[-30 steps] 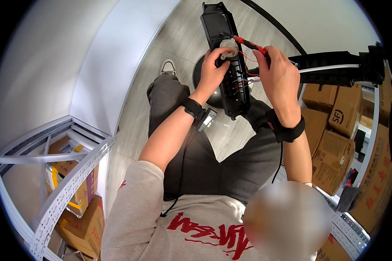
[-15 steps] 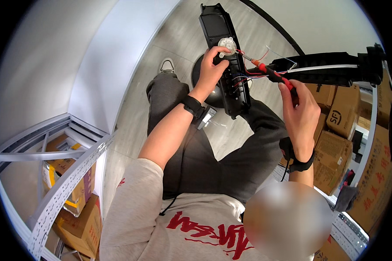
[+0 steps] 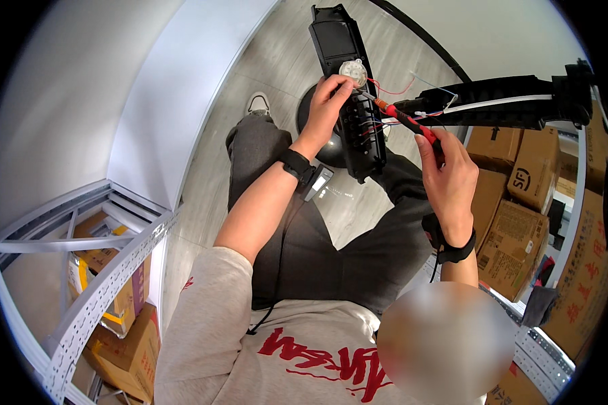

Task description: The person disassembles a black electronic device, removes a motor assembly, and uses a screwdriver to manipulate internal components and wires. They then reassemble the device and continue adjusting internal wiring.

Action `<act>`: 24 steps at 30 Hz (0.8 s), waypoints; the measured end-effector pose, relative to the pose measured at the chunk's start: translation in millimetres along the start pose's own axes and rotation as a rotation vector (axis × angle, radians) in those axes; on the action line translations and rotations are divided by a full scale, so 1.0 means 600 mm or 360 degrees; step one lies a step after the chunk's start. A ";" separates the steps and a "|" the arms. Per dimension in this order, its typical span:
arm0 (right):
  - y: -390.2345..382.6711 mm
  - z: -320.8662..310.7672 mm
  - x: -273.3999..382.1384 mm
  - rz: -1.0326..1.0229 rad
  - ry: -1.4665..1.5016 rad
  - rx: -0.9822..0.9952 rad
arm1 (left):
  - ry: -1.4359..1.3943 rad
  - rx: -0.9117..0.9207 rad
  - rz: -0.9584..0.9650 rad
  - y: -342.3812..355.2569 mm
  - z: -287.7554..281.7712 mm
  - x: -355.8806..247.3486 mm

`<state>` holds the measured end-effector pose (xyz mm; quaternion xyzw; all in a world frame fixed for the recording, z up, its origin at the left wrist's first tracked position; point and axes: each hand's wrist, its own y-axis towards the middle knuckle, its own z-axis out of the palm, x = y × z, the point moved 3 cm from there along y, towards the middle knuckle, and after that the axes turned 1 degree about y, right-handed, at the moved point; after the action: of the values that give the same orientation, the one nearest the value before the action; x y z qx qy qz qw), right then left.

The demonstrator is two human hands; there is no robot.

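Note:
A long black plastic housing [image 3: 338, 40] stands tilted between my knees, with a round whitish disc part [image 3: 353, 70] set in it. Just below that disc, my left hand [image 3: 321, 118] pinches thumb and fingertips together over the housing; what lies between them is too small to make out. My right hand [image 3: 450, 181] grips a red and black screwdriver [image 3: 413, 125] by its handle. The shaft points up and left, its tip close to my left fingertips. Thin red, blue and white wires [image 3: 378, 125] run from the housing towards a black arm-like part [image 3: 503, 101] on the right.
Behind the housing is a dark round base [image 3: 327, 152] on the floor. Cardboard boxes [image 3: 513, 246] are stacked at the right beside a metal rack. Another metal shelf frame [image 3: 108, 290] with boxes stands at the left. A black cable [image 3: 425, 40] curves across the back.
My right hand and the screwdriver have shifted left and slightly down. My left fingertips have drawn down off the disc and closed together near the screwdriver's tip.

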<state>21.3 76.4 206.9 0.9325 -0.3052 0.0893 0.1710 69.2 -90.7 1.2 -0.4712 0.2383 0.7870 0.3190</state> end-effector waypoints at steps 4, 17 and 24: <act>-0.001 0.004 0.000 -0.0034 0.0036 -0.0027 | 0.0097 0.0028 -0.0001 0.000 -0.001 0.006; -0.011 0.005 -0.004 -0.0039 0.0076 -0.0063 | 0.0139 -0.0012 0.0033 0.003 -0.001 0.018; -0.012 0.011 -0.007 -0.0045 0.0066 -0.0032 | 0.0137 0.0020 0.0047 0.003 -0.001 0.014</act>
<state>22.7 81.5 197.8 0.9328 -0.2894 0.1032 0.1881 65.2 -89.7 -6.6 -0.4991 0.2636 0.7692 0.2997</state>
